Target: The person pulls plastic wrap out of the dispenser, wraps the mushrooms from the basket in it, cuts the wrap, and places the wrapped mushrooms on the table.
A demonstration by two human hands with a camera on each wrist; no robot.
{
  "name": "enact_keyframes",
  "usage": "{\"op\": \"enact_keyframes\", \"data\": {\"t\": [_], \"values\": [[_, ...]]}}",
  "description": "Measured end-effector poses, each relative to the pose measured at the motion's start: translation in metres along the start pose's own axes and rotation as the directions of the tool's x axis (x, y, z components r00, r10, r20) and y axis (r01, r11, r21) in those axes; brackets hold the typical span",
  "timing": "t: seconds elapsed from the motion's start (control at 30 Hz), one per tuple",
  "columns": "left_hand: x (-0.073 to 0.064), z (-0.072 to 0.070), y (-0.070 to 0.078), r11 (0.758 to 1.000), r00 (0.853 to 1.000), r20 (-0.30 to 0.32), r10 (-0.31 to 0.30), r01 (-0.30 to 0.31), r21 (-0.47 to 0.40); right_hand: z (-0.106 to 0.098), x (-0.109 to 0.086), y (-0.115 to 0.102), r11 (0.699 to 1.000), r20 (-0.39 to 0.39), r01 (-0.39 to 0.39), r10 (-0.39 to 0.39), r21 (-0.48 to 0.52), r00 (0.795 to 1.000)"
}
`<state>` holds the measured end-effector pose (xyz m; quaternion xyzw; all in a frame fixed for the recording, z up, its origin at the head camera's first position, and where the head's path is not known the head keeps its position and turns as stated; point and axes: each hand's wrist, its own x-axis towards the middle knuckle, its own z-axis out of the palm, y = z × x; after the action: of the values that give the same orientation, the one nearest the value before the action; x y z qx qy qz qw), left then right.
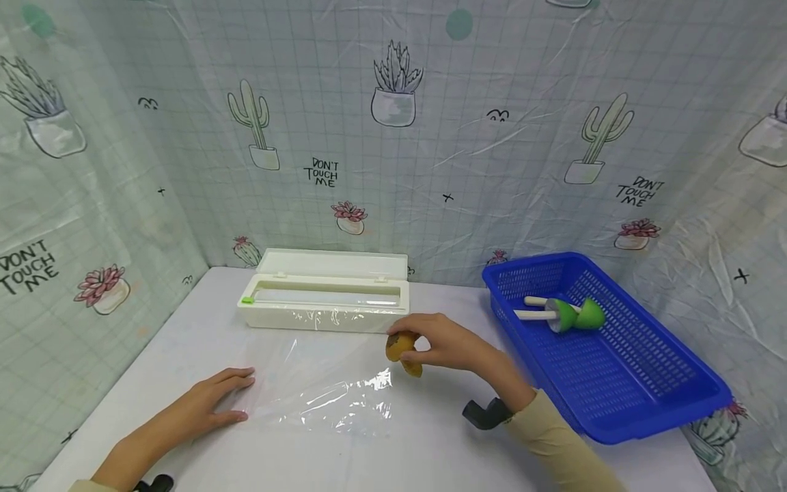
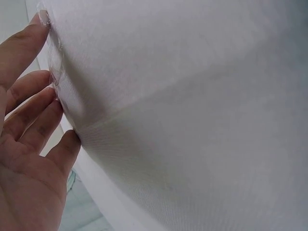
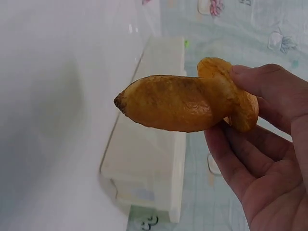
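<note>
My right hand [image 1: 451, 345] grips an orange-brown mushroom [image 1: 401, 347] over the right edge of a sheet of clear cling film [image 1: 320, 389]. In the right wrist view, thumb and fingers pinch the mushroom [image 3: 168, 103] at its cap, and its thick stem with a dark tip points away from the hand. At the film's left edge, my left hand [image 1: 203, 403] lies with relaxed, spread fingers. The left wrist view shows its fingertips [image 2: 44, 18] right at the film's edge. The film runs out from a white dispenser box [image 1: 326, 320] with its lid raised and a roll inside.
A blue basket [image 1: 627, 389] stands on the right of the white table [image 1: 295, 454], holding green-and-white pieces [image 1: 587, 314] with pale sticks. Patterned sheeting [image 1: 430, 171] walls the table in at the back and both sides.
</note>
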<state>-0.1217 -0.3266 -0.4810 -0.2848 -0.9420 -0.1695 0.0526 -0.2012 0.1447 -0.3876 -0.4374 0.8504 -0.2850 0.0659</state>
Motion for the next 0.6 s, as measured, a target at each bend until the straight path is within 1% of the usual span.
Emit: {"op": "enact_keyframes", "data": {"t": [0.1,0.2,0.27,0.37,0.5,0.6], "values": [[0.0,-0.001,0.001,1.0,1.0,0.016,-0.013,0.013,-0.004,0.009,0.012,-0.004,0.998,0.025,0.062,-0.062,-0.001,0.998],[0.001,-0.001,0.002,1.0,0.999,0.031,-0.024,0.025,-0.007,0.017,0.024,-0.009,0.992,0.057,0.124,-0.123,-0.014,0.991],[0.001,-0.001,0.003,1.0,0.999,0.027,-0.02,0.02,-0.009,0.024,0.032,-0.013,0.989,0.083,0.149,-0.148,-0.012,0.986],[0.002,-0.002,0.004,1.0,1.0,0.025,-0.017,0.017,0.0,0.032,0.043,-0.02,0.988,0.133,0.155,-0.155,0.007,0.979],[0.001,-0.003,0.004,1.0,1.0,0.016,-0.017,0.017,0.013,0.045,0.061,-0.031,0.991,0.2,0.118,-0.129,0.066,0.971],[0.0,-0.003,0.004,1.0,1.0,-0.005,-0.008,0.008,0.012,0.056,0.075,-0.038,0.99,0.232,0.109,-0.128,0.093,0.964]]}}
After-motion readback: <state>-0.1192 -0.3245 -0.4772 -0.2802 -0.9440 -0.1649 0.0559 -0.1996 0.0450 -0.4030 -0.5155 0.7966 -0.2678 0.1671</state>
